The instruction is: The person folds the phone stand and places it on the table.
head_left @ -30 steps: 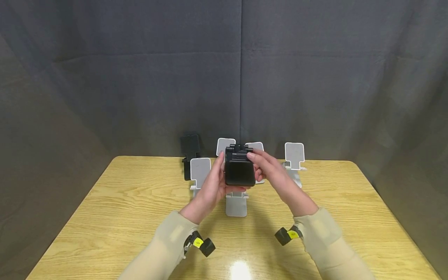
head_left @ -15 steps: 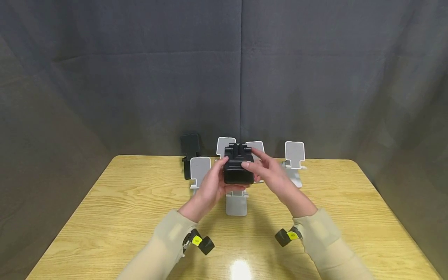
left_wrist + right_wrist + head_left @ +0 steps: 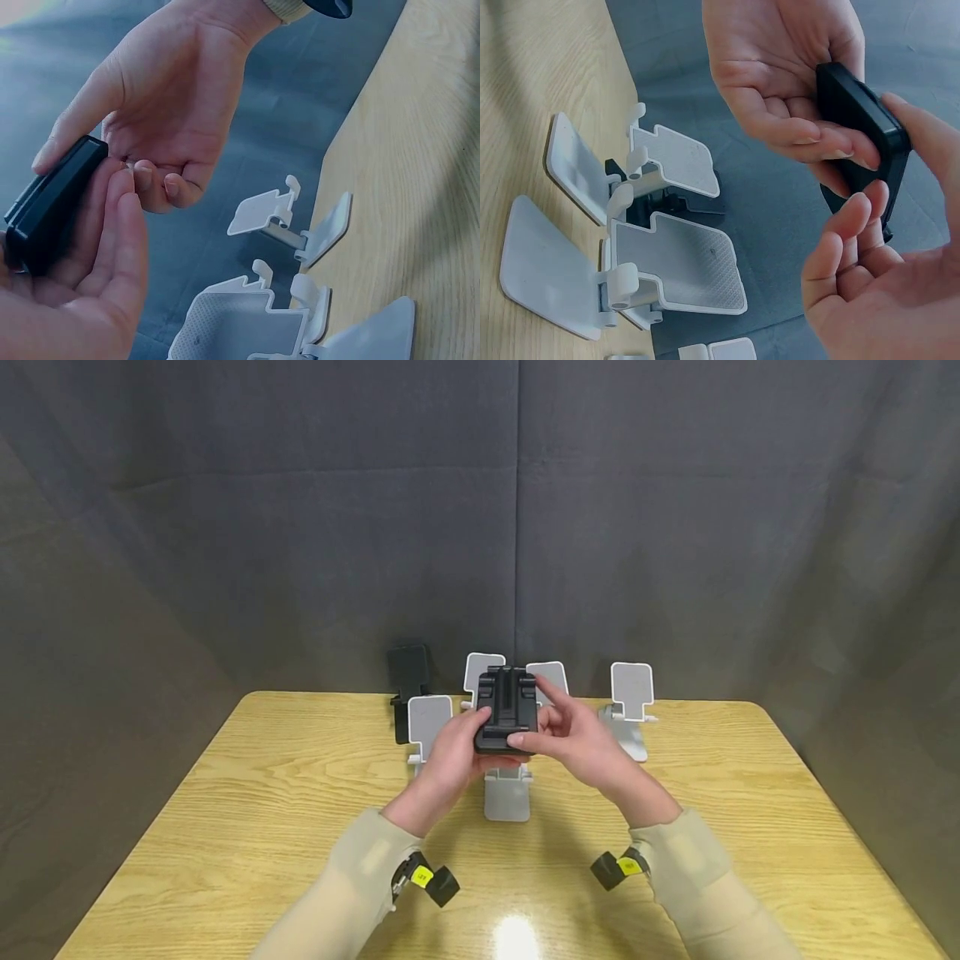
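In the head view, a black folded phone stand (image 3: 507, 706) is held in the air above the middle of the table, its ridged side up. My left hand (image 3: 450, 758) grips it from the left, thumb on its edge and fingers underneath. From the right, my right hand (image 3: 583, 745) pinches it: the thumb presses the near edge and the index finger reaches the far corner. Left fingers curve below the black stand (image 3: 60, 202) in the left wrist view. The right wrist view shows the right thumb and fingertips touching the stand (image 3: 862, 120). Its underside is mostly hidden by the fingers.
Unfolded white-and-grey phone stands surround the hands on the wooden table (image 3: 262, 860): one at the left (image 3: 430, 725), one at the far right (image 3: 632, 692), one in front (image 3: 507, 799), others behind. An unfolded black stand (image 3: 408, 672) is at the back left. A dark curtain (image 3: 360, 543) hangs behind.
The ridged part of the black phone stand has folded down toward me over the dark flat plate. My right thumb has moved nearer with it; the left hand has barely shifted.
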`<move>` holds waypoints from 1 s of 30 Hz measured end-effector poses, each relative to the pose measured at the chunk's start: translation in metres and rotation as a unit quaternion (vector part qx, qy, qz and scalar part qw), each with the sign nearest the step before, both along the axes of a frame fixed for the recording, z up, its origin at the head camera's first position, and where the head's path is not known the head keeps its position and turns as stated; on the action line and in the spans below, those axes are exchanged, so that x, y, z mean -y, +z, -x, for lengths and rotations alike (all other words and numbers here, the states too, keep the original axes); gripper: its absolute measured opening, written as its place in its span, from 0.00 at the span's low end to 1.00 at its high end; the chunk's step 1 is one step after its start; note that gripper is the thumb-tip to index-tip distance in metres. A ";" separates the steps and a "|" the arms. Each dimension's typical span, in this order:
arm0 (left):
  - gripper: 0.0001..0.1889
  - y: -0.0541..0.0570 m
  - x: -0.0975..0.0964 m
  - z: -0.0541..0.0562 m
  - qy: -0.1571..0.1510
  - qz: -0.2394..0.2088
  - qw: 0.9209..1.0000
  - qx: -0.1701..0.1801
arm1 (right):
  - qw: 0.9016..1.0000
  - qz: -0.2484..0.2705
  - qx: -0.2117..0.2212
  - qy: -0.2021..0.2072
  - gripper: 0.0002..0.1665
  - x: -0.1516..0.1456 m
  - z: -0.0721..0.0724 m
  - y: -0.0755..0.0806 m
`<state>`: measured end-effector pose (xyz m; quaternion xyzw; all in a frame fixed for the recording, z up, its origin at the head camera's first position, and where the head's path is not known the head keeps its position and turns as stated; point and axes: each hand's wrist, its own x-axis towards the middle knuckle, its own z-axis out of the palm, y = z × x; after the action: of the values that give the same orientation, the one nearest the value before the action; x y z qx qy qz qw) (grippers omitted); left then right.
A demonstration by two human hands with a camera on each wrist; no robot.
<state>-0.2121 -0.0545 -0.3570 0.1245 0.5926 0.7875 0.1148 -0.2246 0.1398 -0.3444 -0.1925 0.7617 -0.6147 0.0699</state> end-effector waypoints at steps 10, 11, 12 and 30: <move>0.24 -0.003 0.001 0.000 0.007 0.019 1.000 -0.012 | 1.000 0.004 -0.009 0.010 0.59 0.002 -0.001 -0.001; 0.24 -0.003 0.002 0.000 0.006 0.019 1.000 -0.013 | 1.000 0.006 -0.008 0.009 0.59 0.002 -0.001 -0.002; 0.24 -0.003 0.002 0.000 0.005 0.019 1.000 -0.014 | 1.000 0.008 -0.006 0.007 0.59 0.002 -0.001 -0.002; 0.24 0.005 0.029 0.006 0.058 0.015 0.998 -0.013 | 0.999 -0.050 -0.022 -0.002 0.36 -0.002 0.001 -0.011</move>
<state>-0.2181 -0.0835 -0.3517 0.0989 0.6119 0.7822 0.0630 -0.2260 0.1415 -0.3553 -0.2010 0.7930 -0.5719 0.0615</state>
